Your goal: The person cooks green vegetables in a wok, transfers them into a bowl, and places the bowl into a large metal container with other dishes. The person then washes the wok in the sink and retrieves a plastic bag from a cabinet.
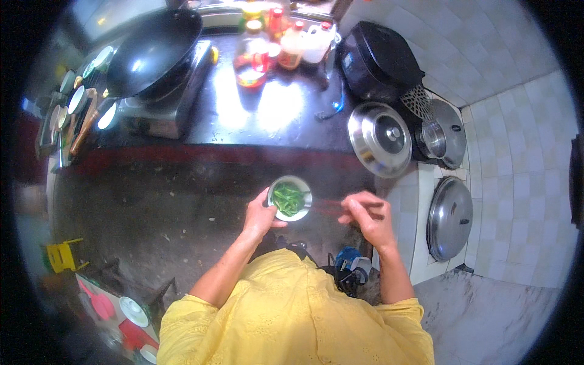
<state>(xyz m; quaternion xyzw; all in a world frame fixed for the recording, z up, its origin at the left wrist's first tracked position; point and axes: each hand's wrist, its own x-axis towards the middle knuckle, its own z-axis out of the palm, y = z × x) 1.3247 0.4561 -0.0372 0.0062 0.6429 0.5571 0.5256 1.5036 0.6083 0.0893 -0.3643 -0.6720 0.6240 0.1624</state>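
Note:
My left hand point(262, 214) grips the left side of a small white bowl point(308, 199), thumb at the rim and fingers around its side. Leafy greens point(288, 199) lie in the bowl. To the right of it, my right hand point(367, 214) is closed around a pair of chopsticks point(328, 207); they are blurred and point left towards the bowl. Whether their tips touch the greens is too blurred to tell. Both hands are in front of the counter, above the dark floor.
On the dark counter point(219, 132) stand a wok point(155, 54) on a stove, bottles point(251, 59) and a black appliance point(381, 61). A steel lid point(380, 139) overhangs the counter's right front edge. Another lid point(451, 219) lies further right. A yellow stool point(60, 257) stands at left.

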